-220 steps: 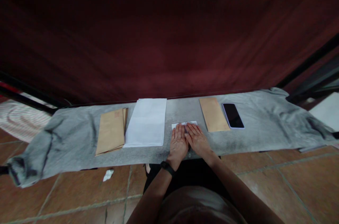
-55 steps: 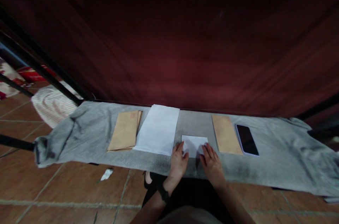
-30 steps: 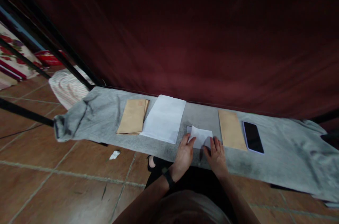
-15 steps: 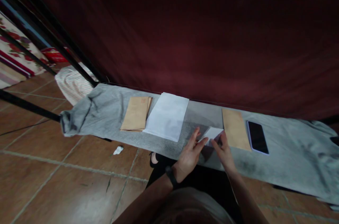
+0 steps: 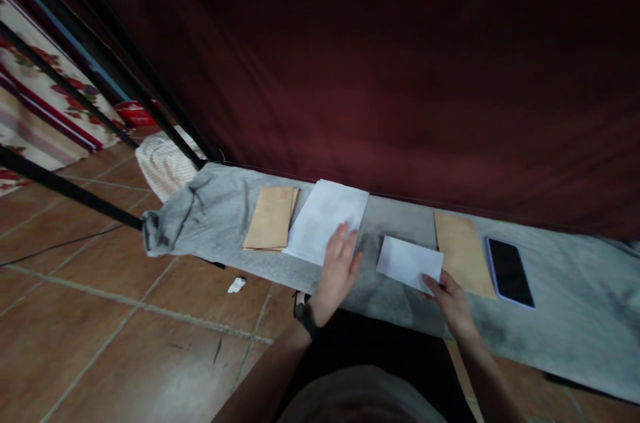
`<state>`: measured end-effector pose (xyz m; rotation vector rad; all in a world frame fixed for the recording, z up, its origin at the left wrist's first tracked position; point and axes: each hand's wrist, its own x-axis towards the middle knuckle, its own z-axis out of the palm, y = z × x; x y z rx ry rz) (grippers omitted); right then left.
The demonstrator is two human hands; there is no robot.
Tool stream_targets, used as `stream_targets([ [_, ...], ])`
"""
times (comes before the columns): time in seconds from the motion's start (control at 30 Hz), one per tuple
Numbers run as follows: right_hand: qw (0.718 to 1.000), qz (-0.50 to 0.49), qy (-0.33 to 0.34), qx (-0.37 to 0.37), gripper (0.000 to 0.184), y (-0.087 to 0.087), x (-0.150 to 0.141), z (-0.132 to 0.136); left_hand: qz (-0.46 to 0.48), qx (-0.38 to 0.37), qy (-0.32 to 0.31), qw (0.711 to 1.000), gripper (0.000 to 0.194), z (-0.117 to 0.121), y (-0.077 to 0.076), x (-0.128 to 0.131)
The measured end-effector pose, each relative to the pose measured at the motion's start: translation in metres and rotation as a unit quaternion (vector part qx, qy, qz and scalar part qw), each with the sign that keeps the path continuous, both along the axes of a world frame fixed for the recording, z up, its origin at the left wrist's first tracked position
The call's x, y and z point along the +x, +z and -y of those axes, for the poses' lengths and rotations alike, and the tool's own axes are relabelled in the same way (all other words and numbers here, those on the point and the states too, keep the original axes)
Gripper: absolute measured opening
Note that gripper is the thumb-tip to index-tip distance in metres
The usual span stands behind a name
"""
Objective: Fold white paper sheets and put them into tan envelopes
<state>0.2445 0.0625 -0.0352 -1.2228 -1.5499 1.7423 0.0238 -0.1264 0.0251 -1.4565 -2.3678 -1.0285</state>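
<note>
My right hand [image 5: 449,298] pinches the lower right corner of a small white folded sheet of paper [image 5: 407,262], thumb on top. Fingers spread, my left hand [image 5: 339,268] is over the lower right edge of a stack of white paper sheets [image 5: 323,213]; whether it touches them I cannot tell. Left of the stack lie several brown envelopes [image 5: 269,218], one on another. Another brown envelope [image 5: 463,253] lies just beyond my right hand, beside a dark-screened phone [image 5: 511,272] in a pale purple case.
A grey cloth [image 5: 215,210] covers the narrow bench under the papers. Behind it hangs a dark red curtain [image 5: 380,76]. Black metal bars [image 5: 70,190] run along the left. A crumpled white scrap [image 5: 237,285] lies on the tiled floor [image 5: 125,343].
My left hand has left the small paper and moved left to the white stack. The small paper, folded between both hands before, now lies flatter in my right hand. The view has shifted slightly.
</note>
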Motion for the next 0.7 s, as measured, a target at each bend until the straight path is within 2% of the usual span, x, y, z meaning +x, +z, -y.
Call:
stream_targets([
  [0.07, 1.0, 0.011, 0.007, 0.012, 0.05, -0.002, 0.0, 0.001, -0.012, -0.06, 0.146, 0.987, 0.064, 0.011, -0.002, -0.045],
  [0.13, 1.0, 0.016, 0.006, 0.023, 0.047, -0.002, 0.0, 0.002, -0.004, -0.122, 0.283, 0.951, 0.072, 0.027, -0.003, -0.089],
  [0.23, 0.999, 0.034, 0.005, 0.042, 0.042, -0.004, -0.002, 0.002, 0.038, -0.189, 0.402, 0.895, 0.083, 0.057, -0.007, -0.141],
  [0.33, 0.997, 0.046, 0.008, 0.054, 0.039, -0.009, -0.003, 0.002, 0.073, -0.234, 0.419, 0.874, 0.087, 0.083, -0.012, -0.164],
  [0.5, 0.998, 0.046, 0.004, 0.053, 0.041, -0.012, -0.002, 0.003, 0.024, -0.216, 0.437, 0.873, 0.087, 0.103, -0.014, -0.154],
  [0.6, 0.997, 0.057, 0.004, 0.061, 0.038, -0.011, -0.001, 0.003, -0.002, -0.157, 0.466, 0.871, 0.083, 0.112, -0.004, -0.145],
  [0.7, 0.995, 0.064, 0.008, 0.076, 0.04, -0.011, 0.0, 0.002, 0.082, -0.005, 0.461, 0.883, 0.077, 0.122, 0.012, -0.144],
])
